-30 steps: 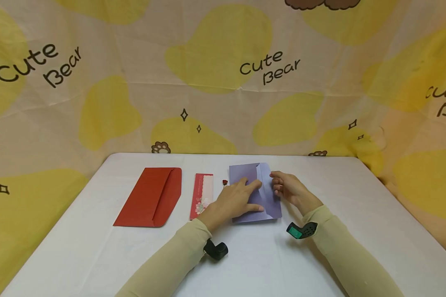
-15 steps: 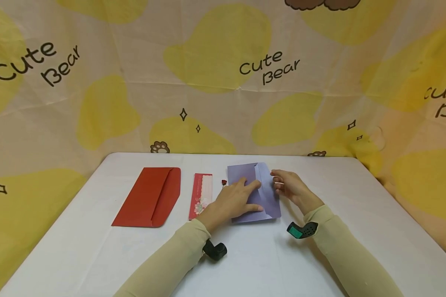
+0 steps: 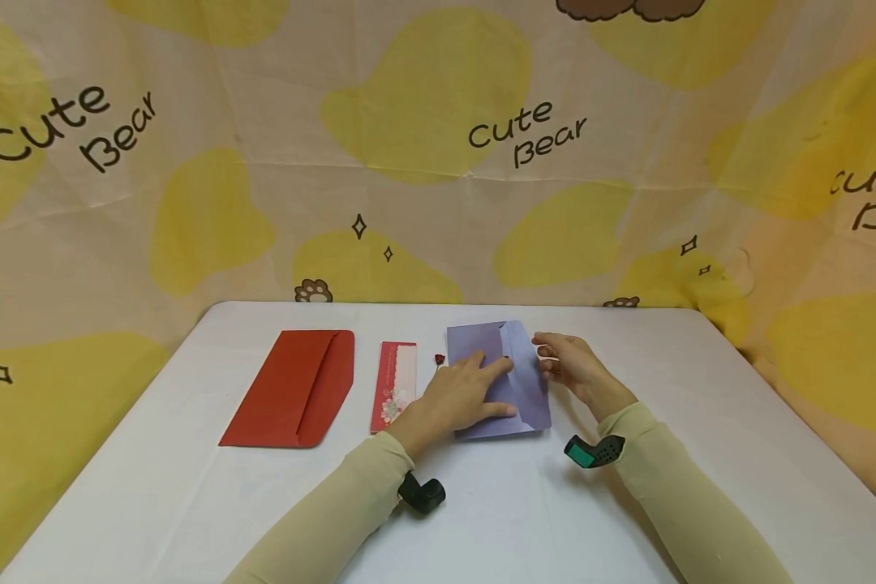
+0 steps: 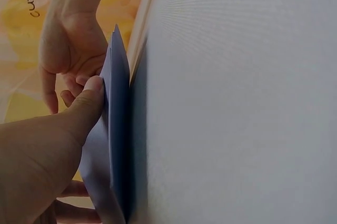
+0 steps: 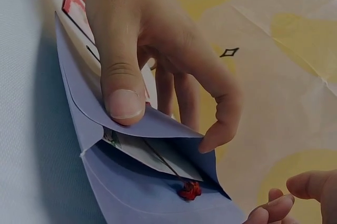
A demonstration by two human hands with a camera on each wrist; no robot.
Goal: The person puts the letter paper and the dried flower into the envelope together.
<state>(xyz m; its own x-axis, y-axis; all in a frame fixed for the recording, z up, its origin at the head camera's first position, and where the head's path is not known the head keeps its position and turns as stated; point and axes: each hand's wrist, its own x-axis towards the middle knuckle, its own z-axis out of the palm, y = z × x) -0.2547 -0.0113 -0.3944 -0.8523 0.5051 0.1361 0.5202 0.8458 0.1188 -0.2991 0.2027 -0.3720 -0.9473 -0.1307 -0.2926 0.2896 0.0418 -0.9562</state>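
Note:
A lilac envelope (image 3: 531, 393) lies with its flap unfolded toward the right. My left hand (image 3: 461, 393) presses on it with spread fingers, the thumb (image 5: 125, 105) right at the pocket's mouth in the right wrist view. That mouth gapes, and inside sit a white card (image 5: 158, 156) and a small red dried rose (image 5: 189, 190) on a thin stem, its head poking toward the flap. Beside the flap's outer edge is my right hand (image 3: 573, 373), fingers loosely bent with nothing between them. In the left wrist view the envelope (image 4: 120, 76) stands out from the white surface at its edge.
To the left lies a red envelope (image 3: 285, 393), its flap pointing right. Between the envelopes are a pink floral card (image 3: 394, 381) and another small red rose (image 3: 440, 359), its stem partly behind my left hand. A patterned cloth (image 3: 409, 97) rises behind the white table (image 3: 496, 519).

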